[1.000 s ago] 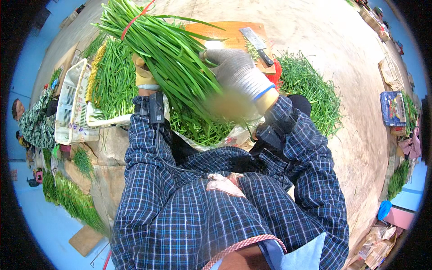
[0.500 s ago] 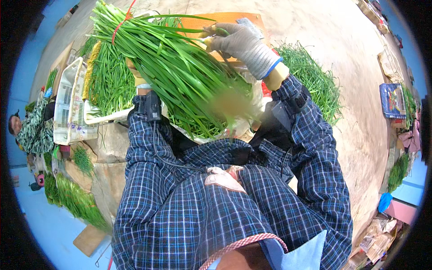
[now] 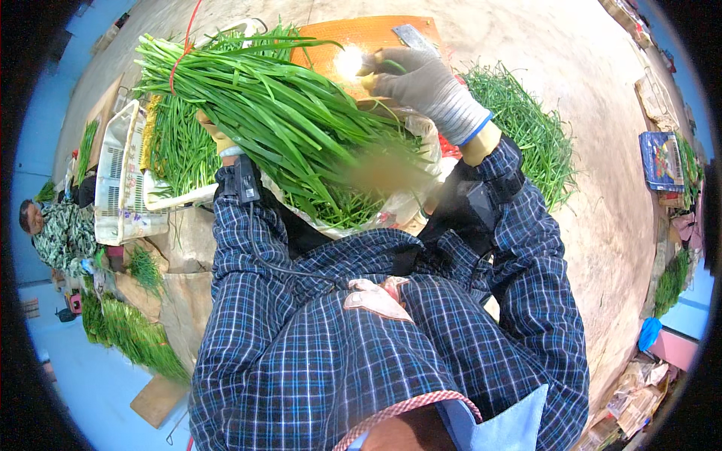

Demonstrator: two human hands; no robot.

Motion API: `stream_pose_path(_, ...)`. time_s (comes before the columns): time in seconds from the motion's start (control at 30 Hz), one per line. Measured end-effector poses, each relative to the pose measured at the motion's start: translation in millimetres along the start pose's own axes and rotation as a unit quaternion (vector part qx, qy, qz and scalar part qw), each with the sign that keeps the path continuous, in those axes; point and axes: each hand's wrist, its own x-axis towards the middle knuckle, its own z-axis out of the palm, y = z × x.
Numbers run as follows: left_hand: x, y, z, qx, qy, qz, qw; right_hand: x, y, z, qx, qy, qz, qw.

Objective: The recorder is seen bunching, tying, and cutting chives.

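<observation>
From my remote station I have the left hand [image 3: 218, 137], in a cream-yellow glove, under a long bundle of flat green leaves [image 3: 256, 105], its visible fingers closed around the underside; the rest of that grip is hidden from me. A thin red tie [image 3: 174, 71] circles the bundle near its pale-stemmed end, which lies above the far part of a white plastic tray of loose greens [image 3: 188, 197]; the leafy end slants right over a heap on clear plastic sheeting [image 3: 421, 139], where a brown blur covers some tips. My right hand [image 3: 436, 86], in a grey-white knitted glove with a blue-edged cuff, sits apart from the bundle over the near right part of an orange rectangular board [image 3: 361, 30]. Its fingers are curled with a green piece showing among them; I cannot tell how firmly they grasp it. A steel blade [image 3: 414, 36] lies by the board's far right corner. Left of the tray, a white slatted crate [image 3: 131, 150] carries reddish print, and a blue rectangular pack [image 3: 656, 169] near my right rim bears colourful printing; I can make out neither clearly.
</observation>
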Motion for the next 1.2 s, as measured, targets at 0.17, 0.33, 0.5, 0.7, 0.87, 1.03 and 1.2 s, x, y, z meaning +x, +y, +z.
stream_pose_path(0.17, -2, 11, 9, -0.025, 0.007, -0.015, 1.000, 3, -17, 8, -0.053, -0.013, 0.052, 0.997)
stream_pose_path(0.33, -7, 23, 27, -0.135, 0.011, -0.068, 0.988, 8, -41, 20, -0.195, -0.120, 0.041, 0.973)
stream_pose_path(0.5, -6, 7, 25, 0.026, -0.009, -0.012, 1.000, 14, 14, 9, -0.273, -0.109, 0.056, 0.954)
stream_pose_path(0.7, -6, 39, -9, 0.366, 0.110, 0.010, 0.924, -21, 52, -41, -0.147, 0.037, 0.234, 0.960)
stream_pose_path(0.87, -30, 115, 121, 0.088, 0.213, -0.112, 0.967, -31, 99, -148, -0.392, 0.199, 0.076, 0.895)
stream_pose_path(1.03, 6, 59, 136, 0.133, 0.150, -0.049, 0.978, -45, 146, -259, -0.347, 0.410, 0.184, 0.823)
stream_pose_path(1.2, -16, 90, 155, 0.074, 0.178, -0.042, 0.980, 0, 79, -172, -0.091, 0.305, 0.195, 0.928)
